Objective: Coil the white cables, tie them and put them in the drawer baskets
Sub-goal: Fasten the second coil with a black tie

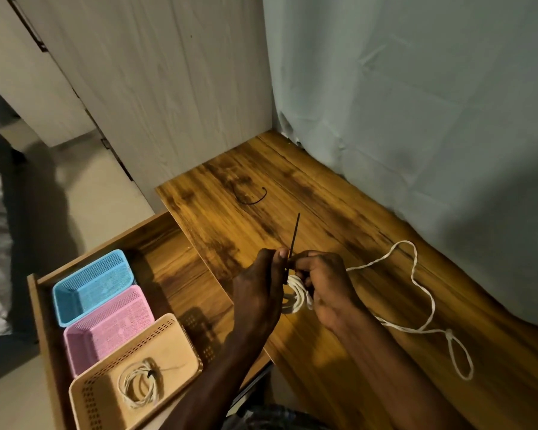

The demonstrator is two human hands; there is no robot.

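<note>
Both hands meet over the wooden tabletop (339,218). My right hand (325,285) grips a small coil of white cable (298,296). My left hand (257,290) pinches a thin black tie (294,235) that sticks up from the coil. A second white cable (416,274) lies loose and winding on the table to the right, ending in a loop. Another black tie (250,197) lies curled farther back on the table. In the open drawer (168,262), the beige basket (174,336) holds a tied white coil (140,384).
A blue basket (92,285) and a pink basket (112,325) sit in the drawer beyond the beige one. A pale curtain (432,119) hangs along the table's far side. A light wardrobe panel (156,88) stands at the back left.
</note>
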